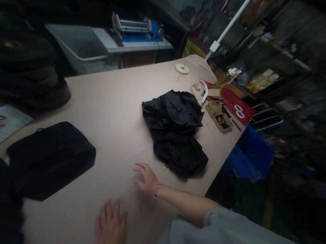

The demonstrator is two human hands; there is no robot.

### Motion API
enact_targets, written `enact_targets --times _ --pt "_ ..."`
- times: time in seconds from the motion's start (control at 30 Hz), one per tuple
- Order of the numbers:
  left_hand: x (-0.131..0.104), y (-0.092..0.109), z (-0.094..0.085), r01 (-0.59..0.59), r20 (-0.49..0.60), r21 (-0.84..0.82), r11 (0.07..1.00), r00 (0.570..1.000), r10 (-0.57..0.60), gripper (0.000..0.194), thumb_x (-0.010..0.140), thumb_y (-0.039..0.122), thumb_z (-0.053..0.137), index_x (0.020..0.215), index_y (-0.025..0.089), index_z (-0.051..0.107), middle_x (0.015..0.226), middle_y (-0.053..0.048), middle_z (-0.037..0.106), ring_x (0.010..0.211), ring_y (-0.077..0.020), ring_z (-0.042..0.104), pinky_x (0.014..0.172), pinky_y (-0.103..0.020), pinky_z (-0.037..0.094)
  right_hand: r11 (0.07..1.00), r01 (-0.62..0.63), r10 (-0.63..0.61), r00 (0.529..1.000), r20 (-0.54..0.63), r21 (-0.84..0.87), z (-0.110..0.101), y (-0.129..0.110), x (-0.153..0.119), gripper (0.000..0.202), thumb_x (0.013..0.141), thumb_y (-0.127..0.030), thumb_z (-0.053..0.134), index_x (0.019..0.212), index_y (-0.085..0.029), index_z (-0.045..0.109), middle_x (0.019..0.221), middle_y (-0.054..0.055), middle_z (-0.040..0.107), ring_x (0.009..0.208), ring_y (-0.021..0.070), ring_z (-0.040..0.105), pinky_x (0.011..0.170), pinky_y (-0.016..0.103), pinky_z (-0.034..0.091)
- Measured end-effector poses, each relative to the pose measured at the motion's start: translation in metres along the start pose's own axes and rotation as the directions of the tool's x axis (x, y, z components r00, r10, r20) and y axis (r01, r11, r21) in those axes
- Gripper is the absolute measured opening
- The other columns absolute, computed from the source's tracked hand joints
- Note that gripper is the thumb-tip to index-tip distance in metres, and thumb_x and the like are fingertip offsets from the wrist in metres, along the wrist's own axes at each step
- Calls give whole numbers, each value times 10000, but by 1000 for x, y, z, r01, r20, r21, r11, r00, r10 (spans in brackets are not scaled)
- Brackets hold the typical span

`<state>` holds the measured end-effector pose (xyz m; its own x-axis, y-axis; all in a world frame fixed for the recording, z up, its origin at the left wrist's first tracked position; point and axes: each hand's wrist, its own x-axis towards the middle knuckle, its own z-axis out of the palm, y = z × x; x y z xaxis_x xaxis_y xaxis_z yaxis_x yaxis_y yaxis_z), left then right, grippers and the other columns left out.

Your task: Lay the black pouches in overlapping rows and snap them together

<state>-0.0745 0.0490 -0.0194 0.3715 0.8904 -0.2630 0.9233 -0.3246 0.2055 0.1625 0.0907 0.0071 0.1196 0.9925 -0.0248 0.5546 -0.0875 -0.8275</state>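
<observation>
My left hand rests at the near edge of the view, palm toward the pale tabletop, fingers spread and holding nothing. To its right, my right hand hovers over or lightly touches the table with fingers apart; nothing is in it. Just beyond the right hand lies a crumpled heap of black fabric, which it does not touch. A flat, folded black fabric piece lies to the left of both hands. More dark cloth fills the lower left corner.
Large dark rolls are stacked at the left, beside a printed white bag. At the right edge sit small cardboard boxes, a red item and a tape roll. A blue bin stands below; a blue machine is behind.
</observation>
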Motion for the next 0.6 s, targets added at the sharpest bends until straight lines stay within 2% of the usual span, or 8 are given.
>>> enact_targets --times 0.03,0.1,0.17,0.27,0.33,0.4,0.5,0.6 --pt "-17 21 9 3 48 55 998 999 -6 635 869 423 358 1479 255 316 1467 -121 422 1388 -342 312 1074 -565 310 997 -62 59 995 -80 -40 -27 15 -24 435 739 -193 634 1170 -215 575 1348 108 485 1242 269 444 1067 466 322" --pt "-42 55 21 -2 94 144 990 996 -11 600 878 420 379 1438 209 402 1478 -160 393 1386 -352 310 1079 -548 302 965 -222 173 940 -293 -142 -83 44 -56 374 789 -213 594 1162 -201 591 1321 125 501 1240 275 435 1061 475 326" --pt "-54 78 24 -13 98 186 982 995 -6 586 885 411 399 1425 185 423 1494 -176 358 1388 -358 302 1090 -533 288 909 -323 216 906 -365 -265 -131 70 -70 492 778 -314 657 1243 -185 559 1374 143 456 1274 305 388 1063 489 318" --pt "-55 102 21 -11 97 177 984 995 -7 542 904 379 398 1411 193 444 1500 -156 357 1395 -335 295 1093 -508 295 864 -285 236 957 -167 -414 -174 102 -71 663 690 -359 761 1288 -166 549 1363 151 477 1227 329 431 1024 485 364" --pt "-48 118 16 -22 103 128 992 995 9 502 913 351 395 1379 189 485 1494 -144 372 1392 -310 308 1085 -475 323 874 -235 236 971 -51 -426 -186 119 -69 589 720 -337 744 1257 -155 581 1295 142 539 1156 296 497 1002 448 399" --pt "-38 141 9 -49 93 50 998 995 45 470 915 340 407 1349 197 516 1488 -126 388 1386 -290 321 1080 -456 339 901 -206 221 975 -4 -383 -192 132 -68 516 753 -304 716 1231 -143 605 1266 139 564 1131 266 525 1005 410 412" --pt "-20 191 -4 -94 29 -98 991 995 98 441 916 347 427 1317 203 539 1461 -108 433 1368 -260 347 1088 -436 343 956 -97 136 983 125 -278 -207 150 -71 522 741 -226 709 1247 -148 603 1305 139 553 1196 252 508 1049 393 393" --pt "-2 256 -21 -152 -54 -214 965 988 144 424 915 338 437 1288 173 552 1426 -112 471 1337 -234 382 1113 -405 316 989 -8 43 970 239 -147 -233 159 -75 449 808 -207 619 1255 -164 607 1291 131 586 1207 248 529 1062 413 388"
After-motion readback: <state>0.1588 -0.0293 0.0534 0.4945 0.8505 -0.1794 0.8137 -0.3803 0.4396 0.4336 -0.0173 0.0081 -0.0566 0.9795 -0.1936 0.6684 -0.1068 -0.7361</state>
